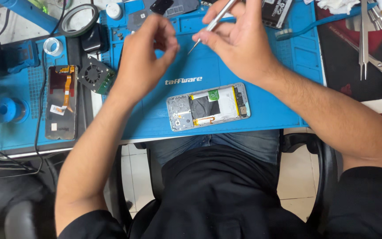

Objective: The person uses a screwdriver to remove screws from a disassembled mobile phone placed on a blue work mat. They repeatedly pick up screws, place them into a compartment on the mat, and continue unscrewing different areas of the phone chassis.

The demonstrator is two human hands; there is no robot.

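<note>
Black short-sleeved shirt, blue jeans, bare forearms, no rings.

Thin silver screwdriver (pixel 213 23), slanted, tip down-left, above blue mat, opened smartphone (pixel 208 106) lying flat near the mat's front edge, back cover off, insides exposed

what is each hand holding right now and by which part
The right hand pinches a thin metal tool low on its shaft, near the pointed tip. The left hand seems empty, fingers curled, though something tiny there cannot be ruled out.
</note>
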